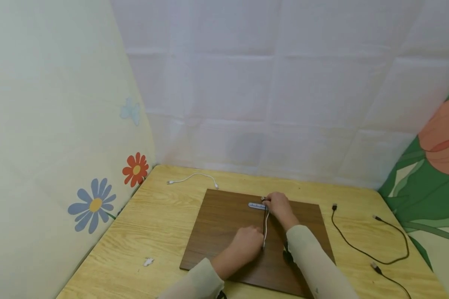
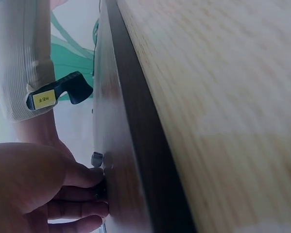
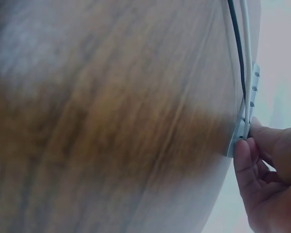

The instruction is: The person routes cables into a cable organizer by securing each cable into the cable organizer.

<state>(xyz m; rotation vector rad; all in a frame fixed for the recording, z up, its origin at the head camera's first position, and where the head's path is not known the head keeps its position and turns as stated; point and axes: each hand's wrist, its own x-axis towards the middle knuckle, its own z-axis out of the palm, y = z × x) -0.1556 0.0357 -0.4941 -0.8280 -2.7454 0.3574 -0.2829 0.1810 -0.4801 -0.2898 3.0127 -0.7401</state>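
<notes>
A pale blue cable holder (image 1: 256,206) with a row of slots lies near the far edge of a dark wooden board (image 1: 217,220). At its right end my right hand (image 1: 279,206) pinches a white cable (image 1: 267,222) against a slot. In the right wrist view a black cable (image 3: 237,39) runs beside the white one over the holder (image 3: 256,77). My left hand (image 1: 247,242) is low over the board's middle, its fingertips pinching the dark end (image 2: 100,190) of the black cable. Near those fingertips is a small connector (image 2: 96,159), the white cable's near end.
A short white cable (image 1: 194,175) lies on the wood-grain table (image 1: 134,224) behind the board. To the right are a long black cable (image 1: 359,250) and another black cable (image 1: 393,280). A small white scrap (image 1: 148,262) sits at left. Cloth-covered walls (image 1: 217,104) stand around.
</notes>
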